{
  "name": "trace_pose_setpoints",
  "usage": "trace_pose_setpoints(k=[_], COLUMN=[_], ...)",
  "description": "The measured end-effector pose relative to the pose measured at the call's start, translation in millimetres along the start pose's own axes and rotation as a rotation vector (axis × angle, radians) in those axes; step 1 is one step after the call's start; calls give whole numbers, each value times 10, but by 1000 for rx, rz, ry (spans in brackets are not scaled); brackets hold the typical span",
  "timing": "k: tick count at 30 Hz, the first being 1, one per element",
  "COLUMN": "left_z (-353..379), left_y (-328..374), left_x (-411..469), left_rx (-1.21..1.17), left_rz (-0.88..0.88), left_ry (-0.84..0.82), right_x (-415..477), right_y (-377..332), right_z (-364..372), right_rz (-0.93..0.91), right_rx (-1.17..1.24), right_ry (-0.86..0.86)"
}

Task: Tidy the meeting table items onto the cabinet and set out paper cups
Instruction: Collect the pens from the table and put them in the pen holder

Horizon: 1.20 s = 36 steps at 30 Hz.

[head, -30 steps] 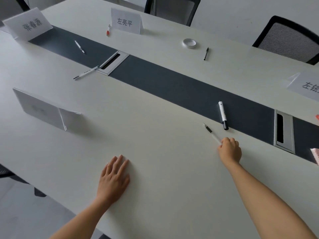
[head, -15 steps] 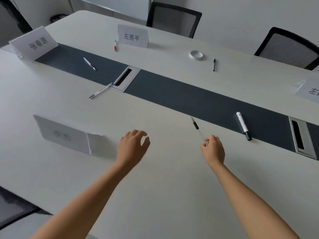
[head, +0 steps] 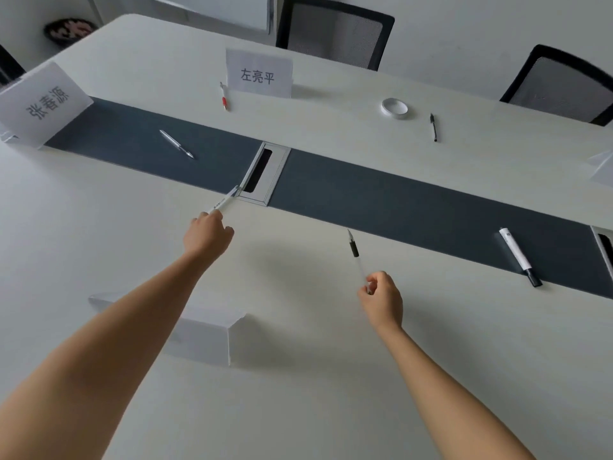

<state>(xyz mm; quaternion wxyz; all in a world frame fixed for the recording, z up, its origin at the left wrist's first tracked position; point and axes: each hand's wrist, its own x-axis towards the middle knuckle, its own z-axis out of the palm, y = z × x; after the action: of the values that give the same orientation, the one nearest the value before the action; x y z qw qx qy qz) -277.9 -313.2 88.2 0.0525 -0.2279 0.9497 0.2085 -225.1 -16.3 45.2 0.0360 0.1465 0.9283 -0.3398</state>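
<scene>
My right hand (head: 381,297) is shut on the rear end of a clear pen with a black grip (head: 355,252), held just above the white meeting table (head: 298,393), tip pointing away. My left hand (head: 207,235) reaches forward, its fingers closed on the near end of a white pen (head: 226,200), whose far end rests by the cable port (head: 262,172). Loose on the table lie a silver pen (head: 176,144), a red pen (head: 224,97), a tape roll (head: 394,107), a black pen (head: 433,127) and a white marker (head: 519,257).
Name cards stand at the far middle (head: 258,74), far left (head: 43,104), right edge (head: 603,167) and under my left forearm (head: 202,336). A dark strip (head: 398,200) runs along the table's centre. Two black mesh chairs (head: 335,28) (head: 560,84) stand behind the far side.
My right hand lifted the clear pen off the table and drew it toward me. My left hand left the tabletop and reached forward to the white pen, closing on its near end.
</scene>
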Motion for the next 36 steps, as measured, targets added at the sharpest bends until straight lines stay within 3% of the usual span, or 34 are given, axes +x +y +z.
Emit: trace_pose_setpoints(k=[6,12,18,29,36], left_z=[72,254,234,-76,-73], left_y=[-146,-240,-303,-464,-338], left_x=[484,793,963,1618,2122], left_rx=[54,85,-100,-549,-501], left_rz=[-12,-3,-37,-378,-426], left_ry=[21,-2,58,302,396], right_x=[211,348,588,1114,1116], right_y=[-266,-341,-500,-729,-703], right_z=[374,622,733,860,887], right_rz=[-7,-15,-106,-239,-218], right_rx=[63,126,115,65,116], right_ry=[33,180,178,155,166])
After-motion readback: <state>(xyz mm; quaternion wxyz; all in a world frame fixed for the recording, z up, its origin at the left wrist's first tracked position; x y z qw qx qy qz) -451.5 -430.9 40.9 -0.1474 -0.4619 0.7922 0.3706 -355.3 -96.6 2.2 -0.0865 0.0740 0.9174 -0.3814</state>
